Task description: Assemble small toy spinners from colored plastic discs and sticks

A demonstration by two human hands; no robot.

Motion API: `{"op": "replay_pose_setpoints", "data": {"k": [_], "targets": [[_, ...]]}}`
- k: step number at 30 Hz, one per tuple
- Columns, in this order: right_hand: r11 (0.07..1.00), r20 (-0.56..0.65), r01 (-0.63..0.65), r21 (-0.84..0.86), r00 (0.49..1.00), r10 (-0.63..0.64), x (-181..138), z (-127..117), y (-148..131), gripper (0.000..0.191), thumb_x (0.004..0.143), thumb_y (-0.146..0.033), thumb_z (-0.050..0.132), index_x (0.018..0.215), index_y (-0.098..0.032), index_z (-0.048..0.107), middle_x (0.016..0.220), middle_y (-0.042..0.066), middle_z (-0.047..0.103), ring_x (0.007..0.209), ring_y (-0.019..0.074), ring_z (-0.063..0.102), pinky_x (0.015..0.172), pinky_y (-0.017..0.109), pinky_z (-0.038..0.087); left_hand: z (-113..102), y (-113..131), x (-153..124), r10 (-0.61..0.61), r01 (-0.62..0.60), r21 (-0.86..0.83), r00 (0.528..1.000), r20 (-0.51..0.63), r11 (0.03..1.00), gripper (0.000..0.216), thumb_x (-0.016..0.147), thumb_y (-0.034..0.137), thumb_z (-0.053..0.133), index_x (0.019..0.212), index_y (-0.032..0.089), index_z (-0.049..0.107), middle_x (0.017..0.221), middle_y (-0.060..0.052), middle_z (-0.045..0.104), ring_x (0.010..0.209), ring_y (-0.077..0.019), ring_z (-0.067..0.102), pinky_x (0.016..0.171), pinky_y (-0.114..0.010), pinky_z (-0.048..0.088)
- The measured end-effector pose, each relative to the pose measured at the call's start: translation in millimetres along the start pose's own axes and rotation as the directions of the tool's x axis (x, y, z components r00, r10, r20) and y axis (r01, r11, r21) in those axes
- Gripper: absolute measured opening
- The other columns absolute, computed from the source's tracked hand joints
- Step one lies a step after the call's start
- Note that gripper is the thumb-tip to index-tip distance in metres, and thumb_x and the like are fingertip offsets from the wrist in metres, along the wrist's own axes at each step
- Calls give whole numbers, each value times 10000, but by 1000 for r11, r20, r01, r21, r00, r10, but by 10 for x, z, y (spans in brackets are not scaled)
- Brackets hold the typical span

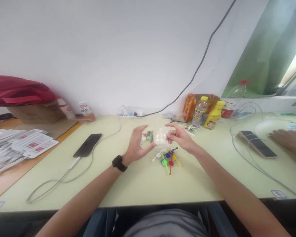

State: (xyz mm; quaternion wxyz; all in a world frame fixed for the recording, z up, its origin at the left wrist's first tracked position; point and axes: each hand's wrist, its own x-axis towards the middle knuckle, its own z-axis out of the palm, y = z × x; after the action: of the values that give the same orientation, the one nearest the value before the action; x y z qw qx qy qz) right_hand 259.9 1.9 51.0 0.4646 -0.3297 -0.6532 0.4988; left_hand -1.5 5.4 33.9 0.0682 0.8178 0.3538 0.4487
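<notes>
A clear plastic bag (160,137) is held just above the table, its right edge pinched in my right hand (180,137), whose index finger is stretched out. My left hand (137,144), wearing a black watch, has its thumb and fingers spread apart at the bag's left side. Whether the left thumb touches the bag I cannot tell. Behind the left hand's gap lies a small packet of colourful pieces (147,136). Loose plastic arrow-shaped spinners lie in a pile below the bag, among them a green one (164,162), a red one (171,163) and a white one (158,155).
To the left lies a phone (87,145) on a charging cable. Leaflets (37,143) and a cardboard box (37,113) are farther left. Behind stand a power strip (129,114) and a yellow bottle (214,115). At right, another person's hand (288,140) rests near a second phone (258,144).
</notes>
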Motion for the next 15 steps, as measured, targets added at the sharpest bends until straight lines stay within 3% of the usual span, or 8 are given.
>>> {"op": "replay_pose_setpoints", "data": {"k": [3,5,8,10,13,15], "targets": [[998,71,22,-64,997,-18,-35,63,-13,496,910,-383,684,1359,-261,512,794,-13,660,731,167,622,735,332,523,17,92,-30,114,-136,80,966,234,988,1085,731,647,817,1591,205,325,1495,-177,498,1379,-393,426,1185,-563,304],[993,93,39,-112,995,-28,-45,89,1,485,932,-373,652,1375,-264,486,799,-11,647,775,182,639,741,336,526,40,95,-45,104,-142,104,944,313,984,1111,745,651,799,1618,199,282,1446,-178,532,1322,-393,467,1160,-571,319],[947,-2,160,-278,986,-167,-42,96,26,441,922,-323,651,1333,-261,502,915,23,656,875,207,651,809,378,541,30,67,-45,30,-67,92,934,355,993,999,818,587,758,1617,207,296,1422,-173,538,1282,-373,497,1125,-549,360],[849,-63,282,-447,937,-344,-39,82,13,330,902,-281,664,1219,-248,578,1051,69,662,991,237,639,903,431,528,-14,53,-27,-16,5,30,919,395,1000,958,840,568,747,1614,217,307,1445,-169,518,1280,-358,506,1118,-528,382],[689,65,434,-580,868,-492,-57,50,-64,83,936,-251,625,1004,-236,669,1061,85,688,1059,258,618,989,472,487,-99,35,17,-62,140,-117,859,508,983,927,855,561,748,1612,240,320,1417,-149,544,1204,-311,560,1083,-480,434],[644,194,501,-578,851,-489,-84,40,-124,92,963,-279,620,956,-238,701,991,76,705,1028,253,617,983,466,489,-149,16,43,-81,233,-193,812,578,953,897,862,547,753,1605,258,343,1405,-132,564,1196,-298,569,1073,-463,447]]}}
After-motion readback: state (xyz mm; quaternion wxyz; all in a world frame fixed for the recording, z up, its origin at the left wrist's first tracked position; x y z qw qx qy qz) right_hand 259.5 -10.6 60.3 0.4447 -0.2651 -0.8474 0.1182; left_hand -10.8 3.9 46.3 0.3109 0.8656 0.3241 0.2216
